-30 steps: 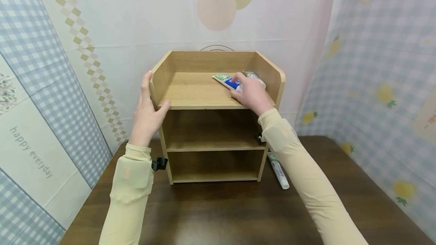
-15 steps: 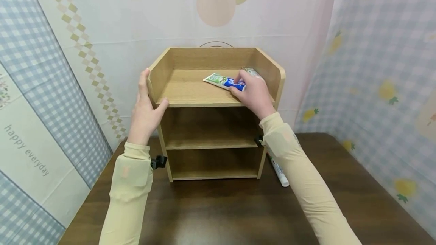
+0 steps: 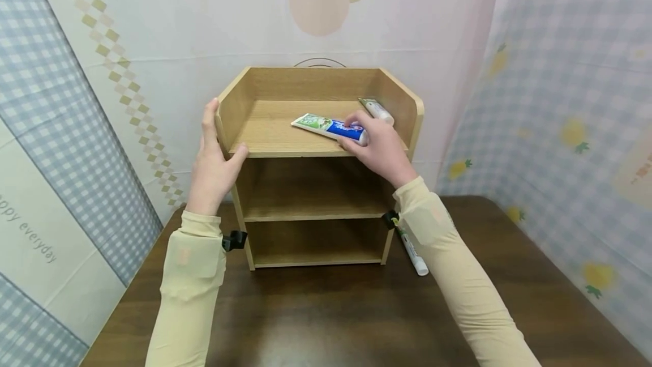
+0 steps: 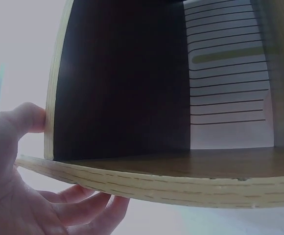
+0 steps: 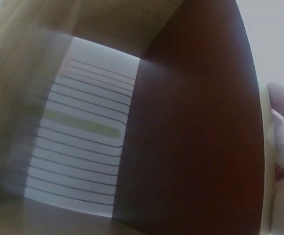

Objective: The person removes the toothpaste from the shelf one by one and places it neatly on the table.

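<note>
In the head view a small wooden shelf unit [image 3: 316,154] stands on the brown table. My right hand [image 3: 382,146] pinches a blue, green and white toothpaste tube [image 3: 318,123] by its capped end, over the top shelf. The tube's flat end points left. Behind that hand, a second toothpaste tube [image 3: 376,110] lies against the right side panel. My left hand [image 3: 214,163] holds the front edge of the left side panel [image 3: 234,106], thumb at the front. The left wrist view shows this hand [image 4: 14,196] around the board's edge.
A third tube [image 3: 414,254] lies on the table [image 3: 316,310] right of the unit, partly behind the right sleeve. Patterned cloths [image 3: 428,21] hang behind and at both sides. Both lower compartments of the unit face forward.
My right hand has drawn the pinched tube left and toward the front, and swung its flat end left. The second tube now shows more fully. My left hand keeps its hold.
</note>
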